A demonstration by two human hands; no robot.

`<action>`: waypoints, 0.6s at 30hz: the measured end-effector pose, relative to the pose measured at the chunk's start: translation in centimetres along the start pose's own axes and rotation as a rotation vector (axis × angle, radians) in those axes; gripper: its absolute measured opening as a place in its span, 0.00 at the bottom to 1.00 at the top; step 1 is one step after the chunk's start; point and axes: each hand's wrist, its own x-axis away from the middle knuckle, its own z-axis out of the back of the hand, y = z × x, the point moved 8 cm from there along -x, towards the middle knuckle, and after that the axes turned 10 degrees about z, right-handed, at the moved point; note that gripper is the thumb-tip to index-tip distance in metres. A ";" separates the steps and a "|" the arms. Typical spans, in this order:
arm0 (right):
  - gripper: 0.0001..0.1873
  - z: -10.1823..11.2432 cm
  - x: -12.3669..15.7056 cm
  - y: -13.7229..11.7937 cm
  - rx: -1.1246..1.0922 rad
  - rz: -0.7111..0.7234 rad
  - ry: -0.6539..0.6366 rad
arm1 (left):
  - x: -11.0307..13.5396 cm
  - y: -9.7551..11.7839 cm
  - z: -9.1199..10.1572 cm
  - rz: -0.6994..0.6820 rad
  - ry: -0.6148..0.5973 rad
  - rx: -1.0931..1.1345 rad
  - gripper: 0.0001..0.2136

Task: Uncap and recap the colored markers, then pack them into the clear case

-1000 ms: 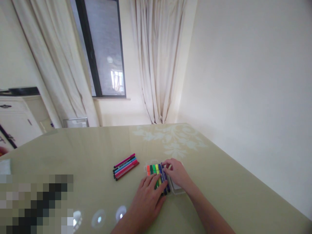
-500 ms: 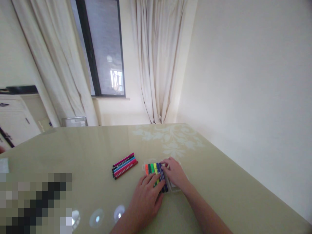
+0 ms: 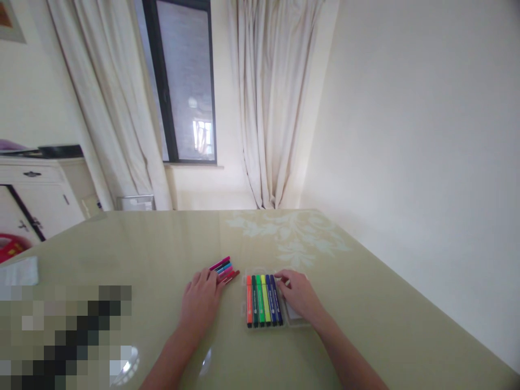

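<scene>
A clear plastic marker case (image 3: 265,328) lies opened out on the table, its lid on the right side. Side by side in it are several felt-tip markers (image 3: 261,301): orange, dark green, bright green, yellow and dark blue. My right hand (image 3: 300,295) rests over the lid, fingers curled, with thumb and index fingertips at the case's middle edge beside the dark blue markers. To the left, my left hand (image 3: 200,303) lies over a loose group of felt-tip markers (image 3: 226,269) in pink, black, blue and red, its fingers covering their near ends.
The glossy table (image 3: 252,360) meets a white wall on the right. A whitish cloth or packet (image 3: 20,271) lies at the left edge, by a pixelated patch. Behind stand curtains (image 3: 280,108), a window (image 3: 187,81) and a white cabinet (image 3: 44,189).
My left hand has moved left from the case onto the loose markers, uncovering those in the case. The right hand stays at the case. The view has shifted slightly left.
</scene>
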 end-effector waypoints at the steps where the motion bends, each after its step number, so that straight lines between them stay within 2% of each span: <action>1: 0.16 -0.2 0.0 -0.1 -0.026 0.001 -0.006 | 0.1 0.3 0.0 -0.019 0.002 0.000 0.13; 5: 0.17 -1.0 0.1 -1.0 -0.069 0.045 -0.012 | 0.4 1.2 0.1 -0.062 -0.004 0.040 0.12; 10: 0.16 -1.4 0.1 -1.4 -0.051 0.065 -0.024 | 0.7 1.2 0.4 -0.082 0.016 0.066 0.11; 14: 0.16 -1.2 0.0 -1.6 -0.077 0.086 0.000 | 0.6 1.0 1.4 -0.008 0.085 0.055 0.15; 16: 0.14 -0.8 0.0 -2.2 -0.108 0.105 0.044 | 0.8 1.2 1.5 0.069 0.050 0.155 0.17; 18: 0.14 -0.7 0.0 -2.9 -0.226 0.115 0.078 | 1.3 2.1 1.1 0.098 -0.018 0.363 0.19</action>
